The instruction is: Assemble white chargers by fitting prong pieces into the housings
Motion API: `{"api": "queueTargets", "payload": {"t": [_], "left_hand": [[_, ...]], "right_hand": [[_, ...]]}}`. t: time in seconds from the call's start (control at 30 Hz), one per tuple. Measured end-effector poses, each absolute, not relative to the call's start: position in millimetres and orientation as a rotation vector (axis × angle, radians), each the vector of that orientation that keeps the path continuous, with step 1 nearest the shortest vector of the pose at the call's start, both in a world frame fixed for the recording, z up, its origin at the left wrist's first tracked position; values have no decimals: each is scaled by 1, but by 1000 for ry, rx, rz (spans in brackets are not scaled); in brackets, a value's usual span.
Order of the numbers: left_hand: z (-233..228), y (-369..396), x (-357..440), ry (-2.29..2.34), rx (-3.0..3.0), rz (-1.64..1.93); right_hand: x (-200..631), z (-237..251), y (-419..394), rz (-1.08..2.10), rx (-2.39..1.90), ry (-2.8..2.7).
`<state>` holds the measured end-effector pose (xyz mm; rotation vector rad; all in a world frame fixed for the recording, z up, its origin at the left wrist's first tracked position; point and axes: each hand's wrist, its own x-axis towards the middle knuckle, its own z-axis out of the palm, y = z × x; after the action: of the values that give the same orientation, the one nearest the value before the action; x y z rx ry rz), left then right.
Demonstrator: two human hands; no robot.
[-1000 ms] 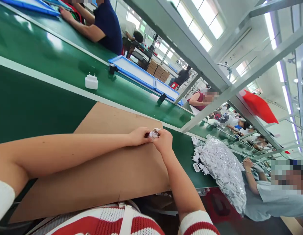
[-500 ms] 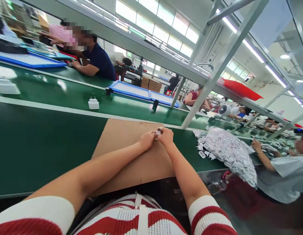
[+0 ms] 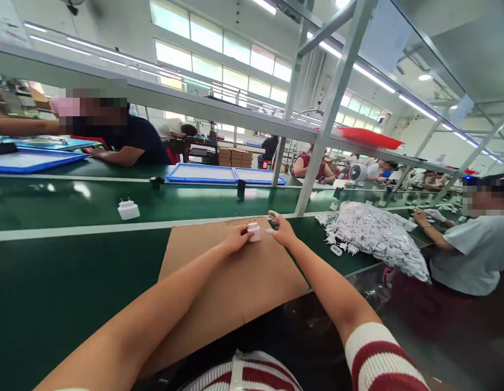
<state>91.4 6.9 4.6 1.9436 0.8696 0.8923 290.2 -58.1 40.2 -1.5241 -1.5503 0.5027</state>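
Note:
A white plug-in charger [image 3: 254,232] with two pins pointing up is gripped by my left hand [image 3: 236,239], just over a sheet of brown cardboard [image 3: 219,288]. To the right of it my right hand [image 3: 283,230] is apart from the charger, thumb and fingers spread with nothing between them. White coverings show on some of its fingertips. Another white charger [image 3: 128,209] rests with its pins up on the green surface beyond the pale strip, away from both hands.
On the right lies a clear bag [image 3: 370,233] full of white charger parts, some spilled beside it. A co-worker [image 3: 476,244] sits past it. A metal post [image 3: 333,108] rises at the bench's far side. Blue-rimmed trays [image 3: 203,174] lie across the line.
My right hand has let go and moved off to the right, its fingers spreading. The charger now stands pins-up in my left hand. The camera view has levelled and shifted.

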Motion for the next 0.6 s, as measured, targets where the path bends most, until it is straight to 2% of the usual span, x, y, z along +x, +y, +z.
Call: {"api": "queueTargets", "payload": {"t": [0.3,0.4,0.6], "left_hand": [[40,22,79,791,1485,836],[40,45,87,820,1234,907],[34,90,95,753,873,1023]], "right_hand": [[250,19,-9,611,-1142,-1583],[257,23,25,595,-1223,-1539],[274,32,76,399,-1241,-1823]]}}
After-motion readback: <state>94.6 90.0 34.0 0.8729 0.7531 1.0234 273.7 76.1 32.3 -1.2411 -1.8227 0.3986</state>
